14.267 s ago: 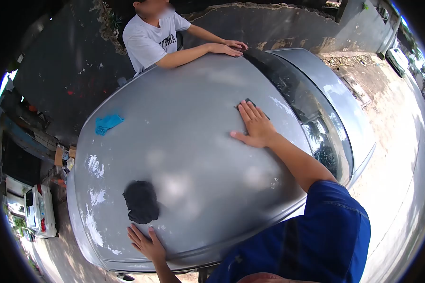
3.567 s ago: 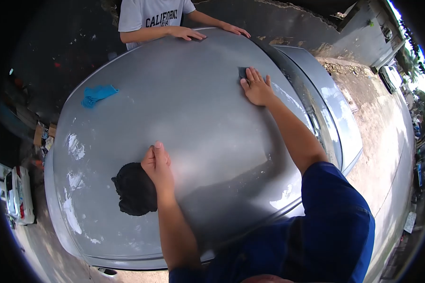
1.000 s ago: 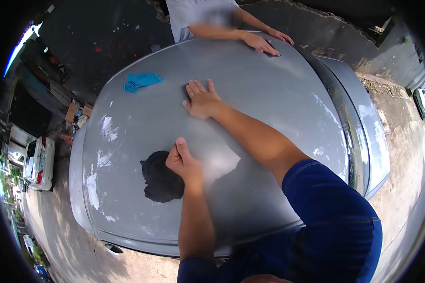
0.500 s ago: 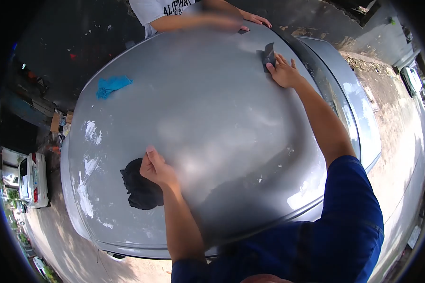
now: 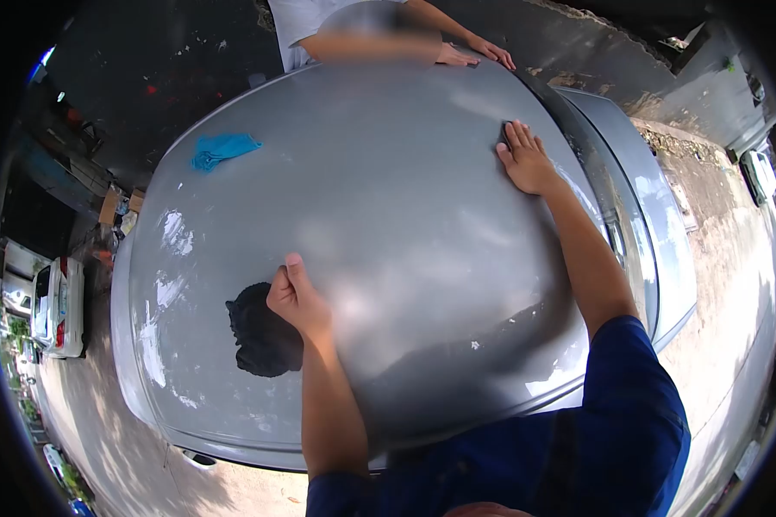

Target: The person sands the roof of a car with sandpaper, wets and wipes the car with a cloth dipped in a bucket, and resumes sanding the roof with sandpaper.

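A dull grey car roof point(image 5: 388, 189) with pale, shiny patches fills the middle of the view. On its far right part, my right hand point(image 5: 528, 159) lies flat, fingers close together, pressing a dark piece of sandpaper point(image 5: 505, 133) that peeks out past the fingertips. My left hand point(image 5: 297, 297) is curled into a fist with the thumb up, beside a crumpled black cloth point(image 5: 263, 340) and overlapping its edge; nothing shows in it. A blue cloth point(image 5: 224, 150) lies at the roof's far left.
Across the roof, another person point(image 5: 341, 26) in a white shirt has one hand point(image 5: 457, 56) on a small dark piece and another hand point(image 5: 494, 52) at the edge. A white car point(image 5: 59, 308) stands left; cardboard boxes point(image 5: 110, 207) sit behind the roof.
My right hand has slid nearer to me and flattened over the sandpaper, which stood up folded before. My left hand stays in much the same place. The view has shifted slightly.
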Demonstrator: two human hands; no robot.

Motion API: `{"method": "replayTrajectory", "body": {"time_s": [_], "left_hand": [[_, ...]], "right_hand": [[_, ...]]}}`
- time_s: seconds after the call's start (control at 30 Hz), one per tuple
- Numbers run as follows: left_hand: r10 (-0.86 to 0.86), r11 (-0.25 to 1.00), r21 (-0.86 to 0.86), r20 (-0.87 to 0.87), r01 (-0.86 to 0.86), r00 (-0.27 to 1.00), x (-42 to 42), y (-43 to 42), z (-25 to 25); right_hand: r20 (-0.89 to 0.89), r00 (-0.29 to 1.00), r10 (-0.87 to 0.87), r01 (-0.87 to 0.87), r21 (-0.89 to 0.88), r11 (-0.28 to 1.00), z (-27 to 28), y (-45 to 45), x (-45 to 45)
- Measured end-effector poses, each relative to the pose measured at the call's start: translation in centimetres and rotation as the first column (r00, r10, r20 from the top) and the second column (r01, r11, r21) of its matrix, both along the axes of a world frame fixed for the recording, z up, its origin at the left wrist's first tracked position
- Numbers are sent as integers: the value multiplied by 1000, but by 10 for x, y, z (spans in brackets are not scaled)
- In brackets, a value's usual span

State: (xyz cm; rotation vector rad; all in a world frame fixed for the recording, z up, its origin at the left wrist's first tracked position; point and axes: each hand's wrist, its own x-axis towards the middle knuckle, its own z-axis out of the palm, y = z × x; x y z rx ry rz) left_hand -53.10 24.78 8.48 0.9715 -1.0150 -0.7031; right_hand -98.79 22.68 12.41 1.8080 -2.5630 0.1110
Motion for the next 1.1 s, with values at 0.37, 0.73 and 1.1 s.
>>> {"method": "replayTrajectory", "body": {"time_s": [0.37,0.73,1.1], "left_hand": [[-59,997,-43,110,64,992,0,12,11],[-169,878,372,829,-302,533,103,73,46],[-267,957,139,764,255,587,-49,24,51]], "right_hand": [[102,714,693,-700,130,702,-10,-83,339],[-141,958,249,-259,-60,964,-72,-38,-32],[-82,932,352,-359,-84,930,-17,118,123]]}}
